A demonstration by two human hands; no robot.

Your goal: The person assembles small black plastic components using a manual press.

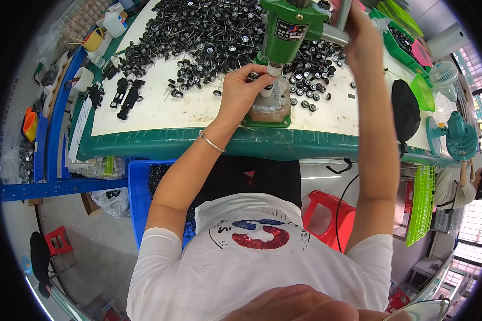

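A green bench press (286, 37) stands at the table's front, its pale ram tip (274, 69) above a metal base (273, 104). My left hand (240, 88) is closed in a pinch right beside the ram tip, on a small dark piece that looks like a toy wheel, mostly hidden by the fingers. Just below the fingertips, a white post (266, 92) rises from the base. To the right, my raised right hand (361, 35) is wrapped round the press's metal lever (344, 15); its fingers are partly cut off by the upper edge.
Behind the press lies a large heap of black toy wheels and axles (198, 32). Loose wheels (308, 85) sit right of the base, black chassis pieces (129, 99) at left. A green bin (401, 43), a fan (460, 136) and a blue crate (139, 198) surround the bench.
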